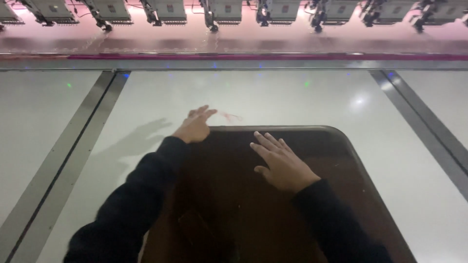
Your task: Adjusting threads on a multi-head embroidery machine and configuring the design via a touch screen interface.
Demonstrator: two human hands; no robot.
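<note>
Two hands were down on a dark brown fabric panel [302,195] with a rounded far corner, spread over the glossy white counter [341,102]. The right hand [282,163] lay flat on the cloth, fingers [267,142] open and splayed, gripping nothing. The left hand [195,125] reached to the panel's far edge, fingers loosely extended toward a faint pinkish thread [229,116] lying on the counter just beyond; I could not tell whether they pinched anything. Both sleeves were black. To smooth such a piece well, I'd judge, the palms should press evenly and sweep outward (keeping that edge square to the counter). The cloth looked matte and soft, the counter hard and reflective, crossed by grey strips [63,156]. A row of embroidery machine heads [234,12] stood along the far side.
</note>
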